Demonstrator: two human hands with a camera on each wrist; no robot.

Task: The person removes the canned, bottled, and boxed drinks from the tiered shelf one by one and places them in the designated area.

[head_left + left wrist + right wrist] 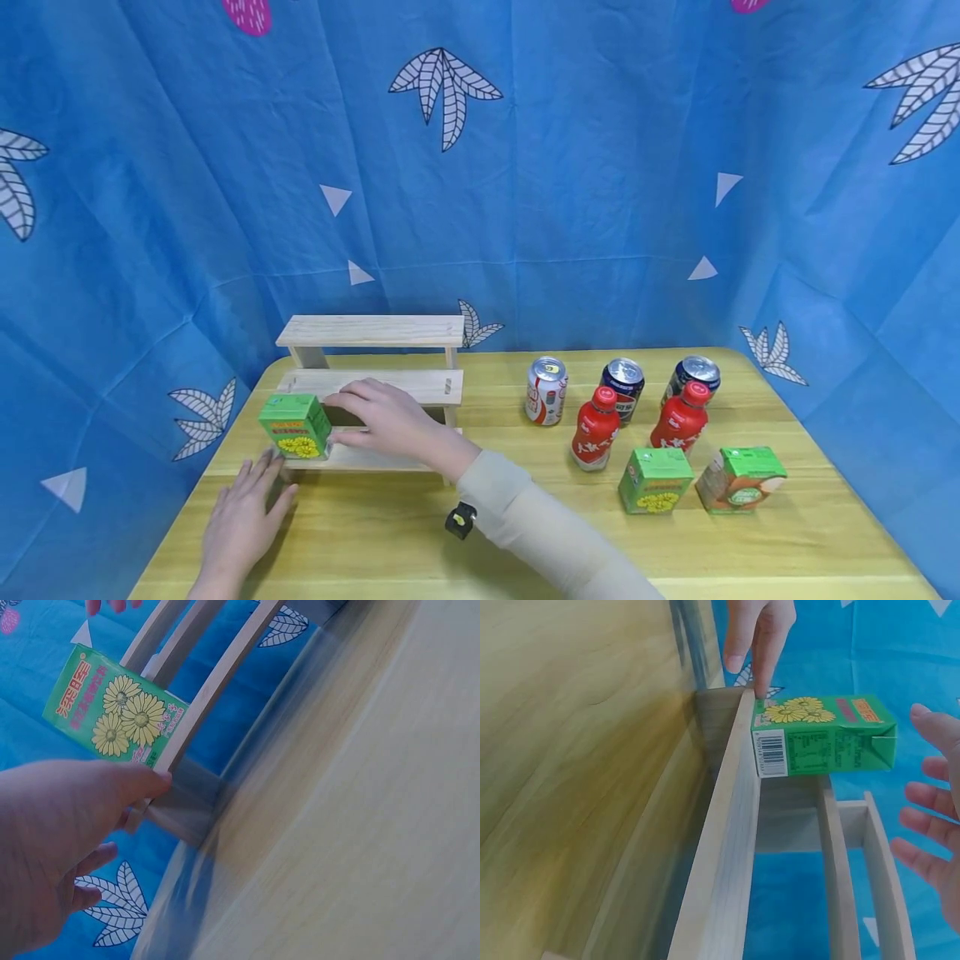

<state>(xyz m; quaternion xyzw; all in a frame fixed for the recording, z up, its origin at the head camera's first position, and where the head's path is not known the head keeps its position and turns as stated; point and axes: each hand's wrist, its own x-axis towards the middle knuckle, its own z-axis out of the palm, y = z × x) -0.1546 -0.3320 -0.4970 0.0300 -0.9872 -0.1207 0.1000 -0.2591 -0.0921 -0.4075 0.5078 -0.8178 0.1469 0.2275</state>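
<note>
A green drink carton (300,429) with yellow flowers stands upright at the left end of the lowest board of a three-tier wooden shelf (375,331). In the right wrist view the carton (829,746) sits on the board with its barcode side showing. My right hand (390,417) is just right of the carton, its fingers (930,799) spread and apart from it. My left hand (243,517) reaches to the shelf's lower left corner, a fingertip touching the board's end below the carton. In the left wrist view its thumb (142,784) overlaps the board's edge.
To the right stand a white can (546,392), two dark blue cans (624,387), two red bottles (595,433), another green flowered carton (656,483) and a green-brown carton (738,482). A blue patterned curtain (510,208) hangs round the wooden table (360,533).
</note>
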